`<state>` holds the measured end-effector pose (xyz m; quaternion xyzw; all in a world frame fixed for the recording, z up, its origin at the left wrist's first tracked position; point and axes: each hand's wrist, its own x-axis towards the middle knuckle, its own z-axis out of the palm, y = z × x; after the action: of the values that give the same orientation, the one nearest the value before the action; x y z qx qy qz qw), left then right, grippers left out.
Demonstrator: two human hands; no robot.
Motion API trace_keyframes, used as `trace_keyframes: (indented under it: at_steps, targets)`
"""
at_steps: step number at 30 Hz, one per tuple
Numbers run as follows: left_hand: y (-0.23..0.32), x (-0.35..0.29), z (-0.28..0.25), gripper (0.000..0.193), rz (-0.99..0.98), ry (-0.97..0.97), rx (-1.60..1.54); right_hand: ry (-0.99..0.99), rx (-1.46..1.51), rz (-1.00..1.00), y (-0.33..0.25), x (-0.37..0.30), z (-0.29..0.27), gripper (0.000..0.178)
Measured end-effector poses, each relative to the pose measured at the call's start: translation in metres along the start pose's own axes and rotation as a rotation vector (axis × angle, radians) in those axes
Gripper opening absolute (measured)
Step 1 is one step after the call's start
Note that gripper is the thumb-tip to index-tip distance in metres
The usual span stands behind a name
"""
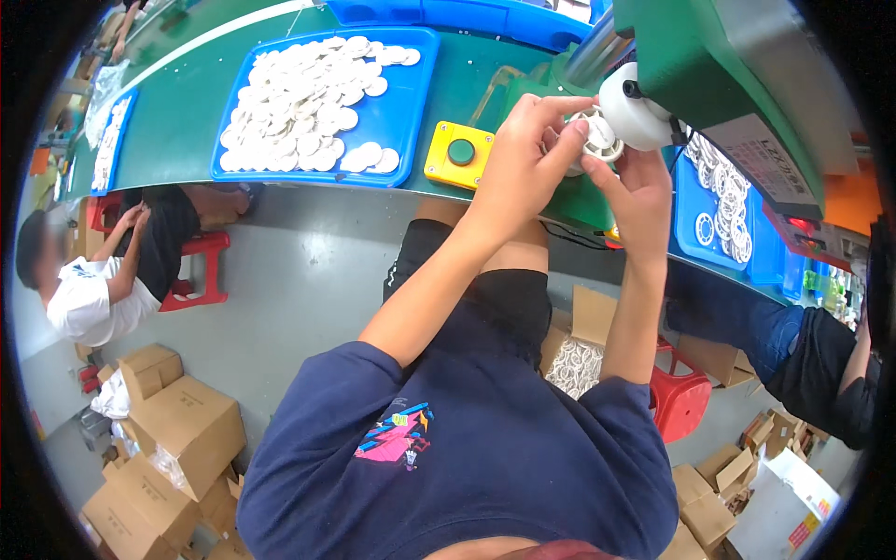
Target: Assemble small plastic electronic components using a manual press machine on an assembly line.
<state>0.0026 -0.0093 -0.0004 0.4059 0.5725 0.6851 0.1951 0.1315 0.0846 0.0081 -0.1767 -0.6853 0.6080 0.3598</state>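
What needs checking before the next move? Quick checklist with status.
1. White slotted part gripped: ok, left hand and right hand both on it.
2. Hands well clear of white machine head: not ok, both close to it.
3. Part's rim undamaged: cannot tell, fingers cover some.
4. Green button untouched: ok.
5. White discs available: ok, many.
6. White rings available: ok, many.

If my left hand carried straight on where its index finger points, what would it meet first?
Your left hand, at the white spoked disc, would probably first meet the white rounded head of the green machine, though depth is unclear here.
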Motion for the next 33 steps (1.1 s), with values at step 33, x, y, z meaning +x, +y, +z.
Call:
trace_keyframes:
  at_steps: [33]
  targets:
    - [-0.016,0.007,-0.059,0.018,0.494,-0.117,0.748,0.538,-0.742,-0.147,0.034,-0.087,-0.025,0.011]
